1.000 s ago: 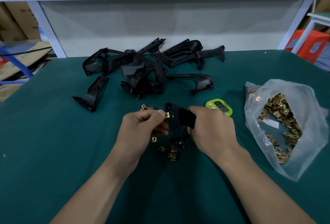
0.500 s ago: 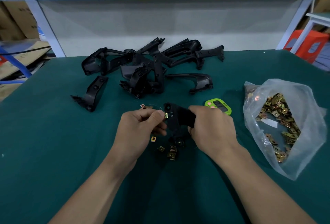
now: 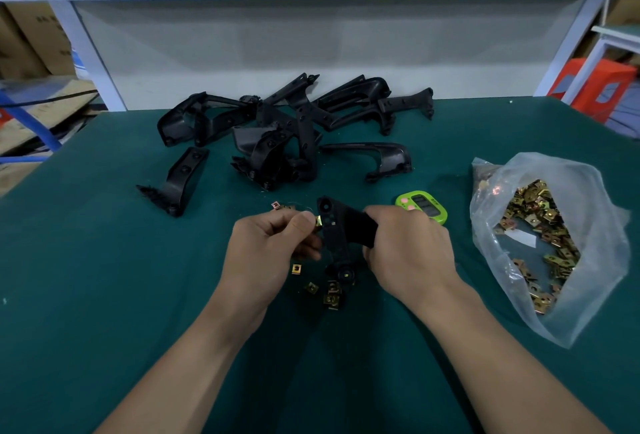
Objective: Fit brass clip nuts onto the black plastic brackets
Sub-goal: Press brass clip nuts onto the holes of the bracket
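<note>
My right hand (image 3: 408, 250) grips a black plastic bracket (image 3: 337, 229) held just above the green table, its long side running toward me. My left hand (image 3: 270, 246) pinches a brass clip nut (image 3: 318, 221) between thumb and forefinger and presses it against the bracket's left edge near the top. Several loose brass clip nuts (image 3: 329, 293) lie on the table under the bracket, and a few more clip nuts (image 3: 277, 205) lie beyond my left hand. A pile of black brackets (image 3: 284, 135) rests further back.
A clear plastic bag (image 3: 554, 246) full of brass clip nuts lies open at the right. A green timer (image 3: 422, 206) sits just beyond my right hand. One bracket (image 3: 176, 180) lies apart at the left. A white bench frame (image 3: 90, 52) rises behind the green table (image 3: 86, 277).
Both hands have held nearly still. The left thumb and forefinger keep the nut pushed against the bracket's edge, with only a slight shift of the view.
</note>
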Action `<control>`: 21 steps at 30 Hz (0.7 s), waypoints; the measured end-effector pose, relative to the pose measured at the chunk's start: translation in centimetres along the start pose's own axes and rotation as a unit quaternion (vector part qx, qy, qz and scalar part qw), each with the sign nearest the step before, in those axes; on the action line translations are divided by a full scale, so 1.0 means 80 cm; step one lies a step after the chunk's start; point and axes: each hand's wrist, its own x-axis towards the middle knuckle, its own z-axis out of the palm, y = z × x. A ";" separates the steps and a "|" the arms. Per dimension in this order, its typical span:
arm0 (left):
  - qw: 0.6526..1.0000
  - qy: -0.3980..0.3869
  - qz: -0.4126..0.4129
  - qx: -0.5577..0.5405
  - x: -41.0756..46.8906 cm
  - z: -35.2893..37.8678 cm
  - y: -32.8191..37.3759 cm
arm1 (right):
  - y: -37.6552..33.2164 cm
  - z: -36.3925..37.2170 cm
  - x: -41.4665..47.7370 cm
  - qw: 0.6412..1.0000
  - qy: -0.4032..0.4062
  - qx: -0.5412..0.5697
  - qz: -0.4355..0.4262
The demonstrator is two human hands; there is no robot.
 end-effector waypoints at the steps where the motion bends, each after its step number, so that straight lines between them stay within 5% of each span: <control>1: 1.000 -0.003 0.001 0.002 0.000 0.000 0.000 | 0.000 0.000 0.000 1.000 0.000 -0.008 0.000; 21: 0.996 0.020 0.034 0.082 -0.004 0.007 -0.015 | -0.018 0.002 -0.008 1.000 0.000 -0.025 0.003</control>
